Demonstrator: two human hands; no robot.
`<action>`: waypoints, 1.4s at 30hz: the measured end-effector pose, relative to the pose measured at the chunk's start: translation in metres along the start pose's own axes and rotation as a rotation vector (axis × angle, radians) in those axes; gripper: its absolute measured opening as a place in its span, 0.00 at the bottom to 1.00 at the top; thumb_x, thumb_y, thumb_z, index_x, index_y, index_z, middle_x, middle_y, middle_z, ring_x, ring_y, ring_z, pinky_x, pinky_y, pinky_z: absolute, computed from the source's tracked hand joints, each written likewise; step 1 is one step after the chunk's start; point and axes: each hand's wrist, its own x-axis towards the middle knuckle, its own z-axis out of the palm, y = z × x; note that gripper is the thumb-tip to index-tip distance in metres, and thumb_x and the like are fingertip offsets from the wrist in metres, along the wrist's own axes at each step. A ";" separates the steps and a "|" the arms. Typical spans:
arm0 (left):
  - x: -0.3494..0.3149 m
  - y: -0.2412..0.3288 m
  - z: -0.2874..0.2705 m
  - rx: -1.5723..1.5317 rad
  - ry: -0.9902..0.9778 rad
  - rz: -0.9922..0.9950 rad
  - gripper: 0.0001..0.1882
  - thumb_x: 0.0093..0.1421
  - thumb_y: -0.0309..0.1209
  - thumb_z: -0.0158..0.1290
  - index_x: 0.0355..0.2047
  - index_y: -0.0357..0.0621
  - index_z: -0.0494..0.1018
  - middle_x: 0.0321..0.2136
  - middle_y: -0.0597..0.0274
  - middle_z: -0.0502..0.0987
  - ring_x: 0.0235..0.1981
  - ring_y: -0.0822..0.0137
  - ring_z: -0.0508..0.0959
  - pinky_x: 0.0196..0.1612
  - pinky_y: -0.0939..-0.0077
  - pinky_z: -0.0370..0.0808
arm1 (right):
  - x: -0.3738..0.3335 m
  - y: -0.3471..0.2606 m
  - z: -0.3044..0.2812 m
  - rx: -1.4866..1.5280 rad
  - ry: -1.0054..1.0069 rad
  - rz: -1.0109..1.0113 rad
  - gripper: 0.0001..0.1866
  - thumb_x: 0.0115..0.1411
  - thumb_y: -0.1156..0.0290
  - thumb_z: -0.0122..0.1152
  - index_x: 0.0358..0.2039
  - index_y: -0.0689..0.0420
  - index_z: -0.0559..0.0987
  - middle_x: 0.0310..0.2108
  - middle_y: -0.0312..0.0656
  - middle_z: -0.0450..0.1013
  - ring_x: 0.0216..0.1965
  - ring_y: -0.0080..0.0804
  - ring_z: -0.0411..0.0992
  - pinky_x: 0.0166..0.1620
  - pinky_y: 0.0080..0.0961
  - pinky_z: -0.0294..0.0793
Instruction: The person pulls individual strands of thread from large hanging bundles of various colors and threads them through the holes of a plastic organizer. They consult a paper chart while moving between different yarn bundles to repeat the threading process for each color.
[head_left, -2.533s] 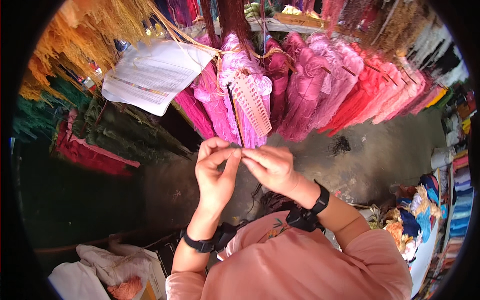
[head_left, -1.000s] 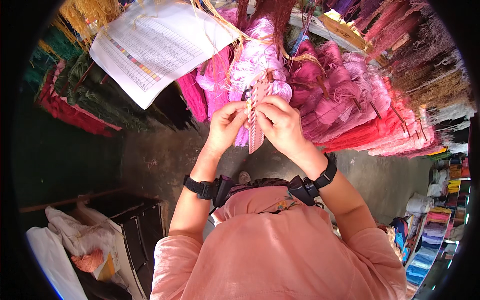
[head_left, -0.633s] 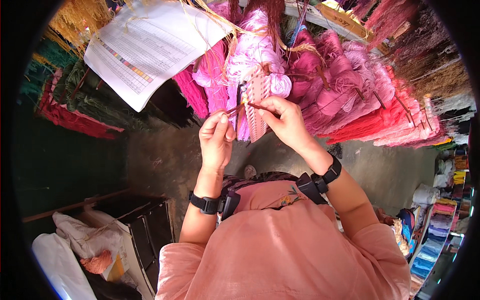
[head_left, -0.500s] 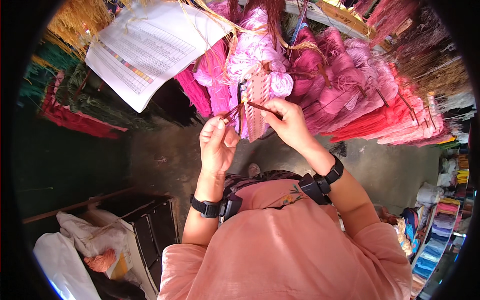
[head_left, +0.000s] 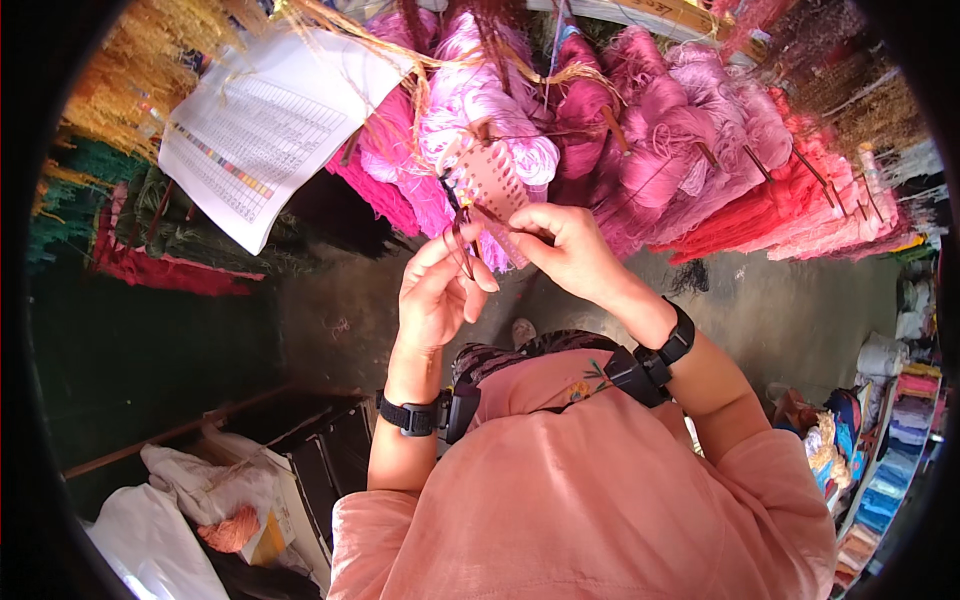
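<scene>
Between your two hands runs the dark brown thread, just in front of the pale pink skein. Your left hand has its fingers partly curled and spread, strands crossing by the index fingertip; can't tell if they're gripped. Your right hand pinches the other stretch of thread between thumb and forefinger. Just beyond both hands, the pink punched card hangs tilted, rows of holes along its edges, against the pale pink skein. Up and left of your left hand: magenta skein, then a printed paper sheet, then orange-yellow thread farther out. Beyond and right of your right hand: rose skeins, then red skeins. Behind your hands, each wrist wears a black strap. Well back and left of your left hand sits an orange yarn bundle.
</scene>
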 end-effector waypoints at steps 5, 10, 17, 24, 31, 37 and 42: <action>0.012 -0.010 0.015 0.801 0.177 -0.017 0.10 0.53 0.20 0.40 0.36 0.35 0.66 0.16 0.63 0.71 0.12 0.80 0.66 0.16 0.88 0.65 | -0.004 -0.010 -0.008 0.163 -0.142 -0.015 0.03 0.49 0.77 0.51 0.25 0.63 0.71 0.17 0.30 0.66 0.20 0.11 0.60 0.21 0.11 0.59; 0.011 -0.011 0.010 0.652 0.311 0.016 0.06 0.55 0.26 0.42 0.25 0.37 0.67 0.16 0.64 0.71 0.11 0.79 0.65 0.15 0.90 0.62 | 0.008 0.016 -0.012 0.215 0.116 -0.088 0.04 0.46 0.76 0.53 0.25 0.61 0.72 0.21 0.37 0.68 0.24 0.17 0.65 0.27 0.15 0.64; -0.010 -0.014 0.010 -0.426 0.103 -0.008 0.07 0.53 0.30 0.44 0.28 0.39 0.66 0.15 0.67 0.67 0.10 0.81 0.59 0.13 0.89 0.53 | 0.024 0.026 0.003 0.097 0.102 -0.139 0.09 0.47 0.77 0.54 0.31 0.62 0.70 0.27 0.33 0.67 0.31 0.15 0.64 0.34 0.14 0.63; -0.028 -0.001 0.015 -0.367 0.408 0.040 0.07 0.53 0.30 0.45 0.28 0.39 0.67 0.18 0.67 0.69 0.12 0.81 0.60 0.16 0.91 0.56 | 0.027 0.020 0.006 0.215 -0.129 -0.060 0.04 0.49 0.75 0.53 0.23 0.62 0.72 0.20 0.27 0.65 0.22 0.10 0.59 0.24 0.10 0.58; -0.064 0.039 -0.022 -0.879 0.419 0.097 0.06 0.54 0.29 0.41 0.26 0.39 0.64 0.23 0.70 0.66 0.18 0.79 0.60 0.21 0.87 0.59 | 0.029 0.012 -0.006 0.185 -0.071 -0.088 0.07 0.50 0.76 0.52 0.18 0.65 0.71 0.14 0.27 0.61 0.18 0.10 0.56 0.20 0.12 0.55; -0.098 0.069 -0.036 -0.955 0.247 0.241 0.12 0.56 0.35 0.37 0.20 0.43 0.62 0.18 0.72 0.65 0.09 0.82 0.61 0.17 0.86 0.57 | 0.029 0.008 0.000 0.239 0.013 -0.029 0.07 0.49 0.76 0.53 0.18 0.65 0.71 0.13 0.28 0.61 0.18 0.10 0.56 0.19 0.12 0.55; -0.146 0.097 -0.077 -0.779 0.365 0.486 0.12 0.57 0.33 0.37 0.18 0.43 0.61 0.16 0.71 0.64 0.09 0.80 0.57 0.16 0.86 0.54 | 0.024 -0.003 0.007 0.262 -0.047 0.041 0.08 0.50 0.74 0.53 0.19 0.65 0.72 0.13 0.29 0.63 0.17 0.10 0.58 0.19 0.11 0.56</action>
